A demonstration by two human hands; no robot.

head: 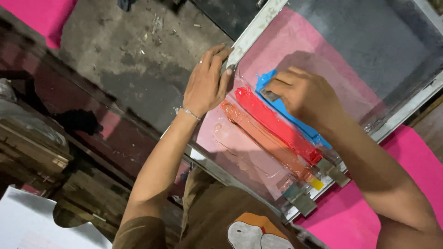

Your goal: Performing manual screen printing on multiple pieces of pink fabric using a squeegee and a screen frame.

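Your left hand (pixel 205 83) lies flat over the metal frame (pixel 251 30) of the printing screen (pixel 364 50); fingers together and curled over the frame's edge, grip closed on that rail. A bracelet sits at the wrist and a ring on one finger.

Your right hand (pixel 302 94) is on the mesh, grip narrow, fingers pinched down on a small flat scraper (pixel 269 95) whose grey end shows at the fingertips. The scraper's edge touches the upper end of the blue ink strip (pixel 281 108).

Three ink strips lie side by side on the mesh: blue, then the red ink strip (pixel 277 124), then the orange ink strip (pixel 263 138). Their long axes run parallel, from about 10 o'clock to 4 o'clock, the upper ends near your hands.

At the strips' 4 o'clock ends, several more small scrapers (pixel 302 200) rest against the frame's lower rail, one with yellow ink on it.

The screen sits tilted across a pink cloth (pixel 369 203) on the table. Bare concrete floor (pixel 134 50) shows at 11 o'clock.
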